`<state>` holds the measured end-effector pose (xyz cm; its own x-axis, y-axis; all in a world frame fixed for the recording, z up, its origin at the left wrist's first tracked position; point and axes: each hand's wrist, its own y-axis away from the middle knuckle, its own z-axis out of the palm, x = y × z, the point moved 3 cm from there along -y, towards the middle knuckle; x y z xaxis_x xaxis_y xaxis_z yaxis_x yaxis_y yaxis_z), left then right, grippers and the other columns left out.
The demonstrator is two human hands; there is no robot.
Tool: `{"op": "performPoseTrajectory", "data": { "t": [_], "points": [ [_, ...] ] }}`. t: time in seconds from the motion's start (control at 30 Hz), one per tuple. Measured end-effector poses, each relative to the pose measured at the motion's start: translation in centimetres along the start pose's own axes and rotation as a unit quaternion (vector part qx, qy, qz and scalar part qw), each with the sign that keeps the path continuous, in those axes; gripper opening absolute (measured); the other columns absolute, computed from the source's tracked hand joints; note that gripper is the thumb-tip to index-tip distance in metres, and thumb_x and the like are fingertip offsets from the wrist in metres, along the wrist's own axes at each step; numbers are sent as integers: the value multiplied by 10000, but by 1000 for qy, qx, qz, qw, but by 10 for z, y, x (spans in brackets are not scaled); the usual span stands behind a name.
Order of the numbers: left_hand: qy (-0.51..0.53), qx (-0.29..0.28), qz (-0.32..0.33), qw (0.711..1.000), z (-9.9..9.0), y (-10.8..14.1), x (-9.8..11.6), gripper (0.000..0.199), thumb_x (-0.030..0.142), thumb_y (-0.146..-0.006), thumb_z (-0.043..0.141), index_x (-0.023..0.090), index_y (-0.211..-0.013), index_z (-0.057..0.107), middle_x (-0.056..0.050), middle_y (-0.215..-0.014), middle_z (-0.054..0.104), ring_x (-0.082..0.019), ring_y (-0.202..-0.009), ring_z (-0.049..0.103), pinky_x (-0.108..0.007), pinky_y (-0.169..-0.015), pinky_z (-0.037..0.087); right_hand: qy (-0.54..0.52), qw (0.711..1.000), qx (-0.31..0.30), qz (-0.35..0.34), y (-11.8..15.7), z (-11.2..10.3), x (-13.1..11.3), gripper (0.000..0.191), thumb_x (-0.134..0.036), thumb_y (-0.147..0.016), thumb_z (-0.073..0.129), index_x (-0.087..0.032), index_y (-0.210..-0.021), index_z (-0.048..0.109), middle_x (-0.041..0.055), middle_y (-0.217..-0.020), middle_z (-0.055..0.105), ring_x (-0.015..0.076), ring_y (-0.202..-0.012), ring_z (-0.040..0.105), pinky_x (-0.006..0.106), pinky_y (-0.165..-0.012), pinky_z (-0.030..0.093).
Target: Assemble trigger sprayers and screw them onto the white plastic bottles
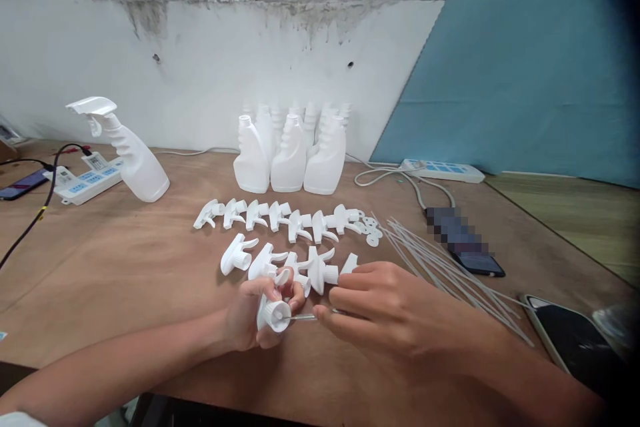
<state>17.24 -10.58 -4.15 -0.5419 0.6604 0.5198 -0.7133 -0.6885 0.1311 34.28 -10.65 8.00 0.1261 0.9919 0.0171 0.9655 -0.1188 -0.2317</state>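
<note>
My left hand (245, 320) is closed around a white spray trigger head (277, 315), its ribbed cap facing me and to the right. My right hand (380, 310) pinches a thin translucent tube (304, 317), whose left end meets the cap opening; how deep it sits I cannot tell. Just beyond my hands lie two rows of white spray heads (257, 213), partly hidden by my fingers in the near row. Small white rings (373, 239) are piled at the right end of the far row. A bundle of thin tubes (445, 267) lies to the right.
Several white bottles (251, 160) without heads stand by the wall. A bottle with a spray head (143, 167) stands at the left, beside a power strip (93, 183) and a phone (25, 183). Another strip (443, 171), cables and two phones (465, 243) are at the right.
</note>
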Motion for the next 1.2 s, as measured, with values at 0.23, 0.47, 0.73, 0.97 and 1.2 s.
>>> {"op": "performPoseTrajectory", "data": {
  "t": [0.23,0.47,0.73,0.97,1.2],
  "points": [
    [-51,11,-36,998,5,-1,-7,129,121,-623,492,175,-725,435,-5,-673,571,-73,-302,419,-146,-203,277,-65,997,-14,40,-7,6,-10,95,-93,-783,502,-184,-759,516,3,-671,519,138,-569,388,309,-532,225],
    [29,-55,-28,998,-6,0,-5,115,165,-647,491,180,-736,421,-4,-666,564,-77,-325,440,-146,-224,306,-64,994,-37,82,-7,14,-16,68,-115,-786,516,-180,-806,515,12,-713,555,136,-581,418,297,-533,239],
    [86,-72,-2,994,-7,2,2,65,181,-685,467,180,-745,443,6,-687,553,-78,-290,465,-151,-219,255,45,996,-23,76,-8,14,-26,210,-119,-846,459,-152,-1017,577,24,-693,567,144,-539,460,303,-502,235],
    [90,-60,12,994,-2,3,2,67,180,-676,454,177,-742,446,2,-681,542,-79,-286,476,-139,-216,276,95,991,-4,94,-7,8,-37,232,-116,-869,433,-141,-1037,592,34,-682,581,152,-553,512,303,-507,281],
    [13,-11,-51,999,1,2,-6,74,153,-660,460,174,-728,436,-4,-678,568,-81,-294,464,-143,-214,317,6,996,-43,73,-1,0,-31,201,-100,-828,506,-139,-1005,594,34,-720,605,157,-601,506,303,-535,309]
  ]
}}
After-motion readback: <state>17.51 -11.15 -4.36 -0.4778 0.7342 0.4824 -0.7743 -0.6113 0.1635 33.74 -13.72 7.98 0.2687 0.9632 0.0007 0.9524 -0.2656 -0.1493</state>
